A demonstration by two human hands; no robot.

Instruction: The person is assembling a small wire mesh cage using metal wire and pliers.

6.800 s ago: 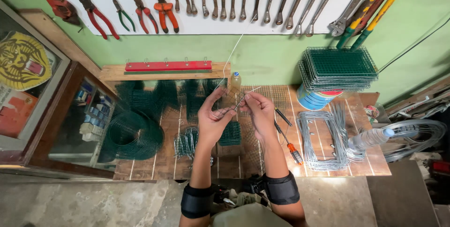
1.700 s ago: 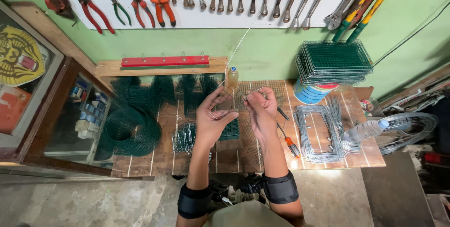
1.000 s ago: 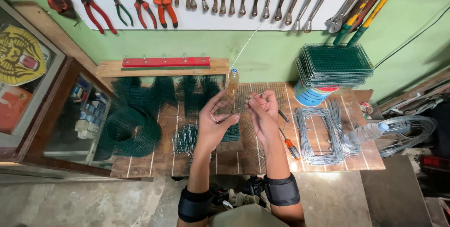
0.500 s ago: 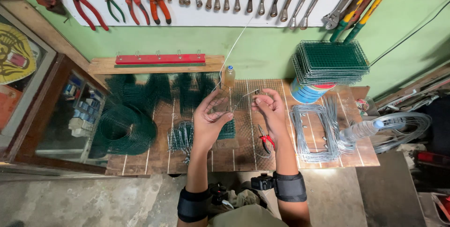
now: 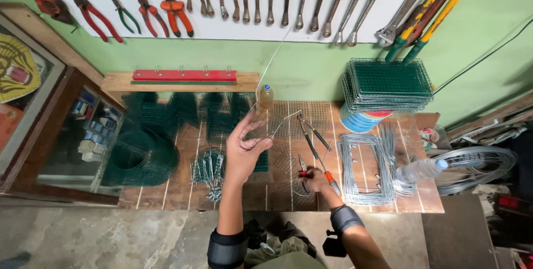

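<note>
While your left hand [image 5: 244, 149] is raised over the middle of the desk [image 5: 427, 202], its fingers pinch a small bent piece of wire [image 5: 252, 122], from which a long thin strand runs up toward the wall. Your right hand [image 5: 315, 180] is down on the desk near the front edge, closed around a pair of pliers [image 5: 302, 170] with red handles. Just beside that hand lies a screwdriver [image 5: 322, 166] with an orange handle, and another pair of pliers [image 5: 311, 130] lies a little further back. A small bottle [image 5: 266, 97] stands toward the back edge, behind the raised wire. Near the left edge sits a roll of green mesh [image 5: 139, 158], with a bunch of wire hooks [image 5: 208, 169] between it and your left arm. Toward the right edge lie grey wire frames [image 5: 363, 166], a clear plastic bottle [image 5: 419, 170] on its side, and a stack of green mesh panels [image 5: 386, 83] at the back right corner.
</note>
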